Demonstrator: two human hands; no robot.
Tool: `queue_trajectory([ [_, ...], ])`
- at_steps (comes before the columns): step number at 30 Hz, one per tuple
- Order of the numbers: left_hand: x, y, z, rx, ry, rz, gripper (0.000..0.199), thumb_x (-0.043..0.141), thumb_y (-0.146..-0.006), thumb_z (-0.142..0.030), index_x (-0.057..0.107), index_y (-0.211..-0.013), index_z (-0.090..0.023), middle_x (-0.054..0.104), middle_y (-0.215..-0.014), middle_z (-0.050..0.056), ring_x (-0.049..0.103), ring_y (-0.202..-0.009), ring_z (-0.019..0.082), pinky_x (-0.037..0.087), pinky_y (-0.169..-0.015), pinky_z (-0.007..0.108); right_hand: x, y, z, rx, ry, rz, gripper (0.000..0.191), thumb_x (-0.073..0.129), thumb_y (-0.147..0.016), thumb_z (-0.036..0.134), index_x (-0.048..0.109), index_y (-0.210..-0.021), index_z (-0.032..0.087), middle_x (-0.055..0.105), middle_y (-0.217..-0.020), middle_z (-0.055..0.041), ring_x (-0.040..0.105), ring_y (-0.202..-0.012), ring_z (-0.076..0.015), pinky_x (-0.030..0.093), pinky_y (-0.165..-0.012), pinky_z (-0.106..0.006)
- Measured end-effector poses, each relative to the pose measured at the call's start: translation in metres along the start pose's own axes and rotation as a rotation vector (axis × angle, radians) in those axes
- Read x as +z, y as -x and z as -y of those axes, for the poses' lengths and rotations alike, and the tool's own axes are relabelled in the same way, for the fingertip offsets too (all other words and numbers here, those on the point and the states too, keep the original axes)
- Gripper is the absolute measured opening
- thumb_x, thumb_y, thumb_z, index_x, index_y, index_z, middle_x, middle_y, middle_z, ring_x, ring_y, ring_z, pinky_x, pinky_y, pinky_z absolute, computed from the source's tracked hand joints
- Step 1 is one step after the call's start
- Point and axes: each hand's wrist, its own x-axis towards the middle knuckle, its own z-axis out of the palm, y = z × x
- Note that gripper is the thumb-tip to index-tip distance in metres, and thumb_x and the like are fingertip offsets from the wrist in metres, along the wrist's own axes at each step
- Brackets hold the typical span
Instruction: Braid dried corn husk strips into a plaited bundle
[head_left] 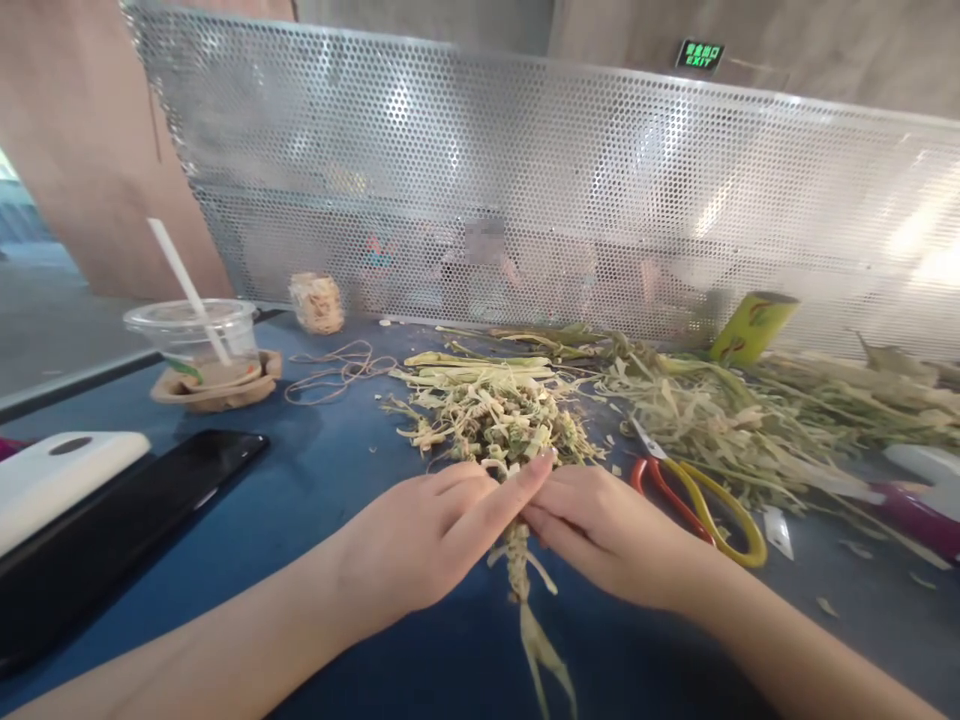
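My left hand (435, 535) and my right hand (604, 525) meet at the near end of a bundle of dried plant stalks (502, 405). Fingers of both are curled in on it, with the left index finger stretched across toward the right hand. The exact grip is partly hidden behind the hands. Below them a narrow, braid-like plant strand (517, 568) hangs toward me and ends in a loose, pale leaf (546, 650). Close beyond my right hand lie scissors (705, 510) with red and yellow handles.
A loose pile of dried stalks and leaves (720, 425) spreads on the right, by a yellow-green can (754, 328). At left are a black phone (142, 530), a plastic cup (217, 345) with a straw, thin cord (337, 372) and a jar (319, 303). A perforated metal screen (525, 170) bounds the back.
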Motion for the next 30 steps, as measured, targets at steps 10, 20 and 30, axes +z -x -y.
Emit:
queue_trajectory([
  [10, 0.001, -0.004, -0.007, 0.052, 0.103, -0.111, 0.078, 0.031, -0.085, -0.005, -0.031, -0.131, -0.014, 0.053, -0.069, 0.000, 0.049, -0.064, 0.013, 0.048, -0.065, 0.030, 0.002, 0.002, 0.009, 0.183, -0.291, -0.125, 0.031, 0.033, -0.088, 0.023, 0.040, -0.059, 0.018, 0.042, -0.054, 0.0036, 0.039, -0.050, -0.0070, 0.031, -0.051, -0.018],
  [20, -0.001, -0.003, -0.014, 0.058, 0.020, -0.093, 0.068, 0.030, -0.085, -0.004, -0.016, -0.135, -0.001, 0.054, -0.065, 0.002, 0.043, -0.060, 0.013, 0.048, -0.067, 0.030, 0.005, 0.005, 0.007, 0.146, -0.319, -0.165, 0.034, 0.034, -0.087, 0.023, 0.028, -0.054, 0.018, 0.034, -0.052, 0.0048, 0.033, -0.049, -0.0065, 0.029, -0.050, -0.019],
  [30, 0.003, -0.003, 0.003, -0.175, 0.150, -0.176, 0.073, 0.033, -0.085, -0.008, -0.020, -0.136, -0.012, 0.056, -0.072, 0.003, 0.050, -0.068, 0.014, 0.048, -0.069, 0.031, 0.008, -0.013, 0.008, 0.407, -0.894, -0.152, 0.036, 0.039, -0.085, 0.041, 0.044, -0.060, 0.016, 0.041, -0.052, 0.0043, 0.037, -0.047, -0.0065, 0.032, -0.048, -0.020],
])
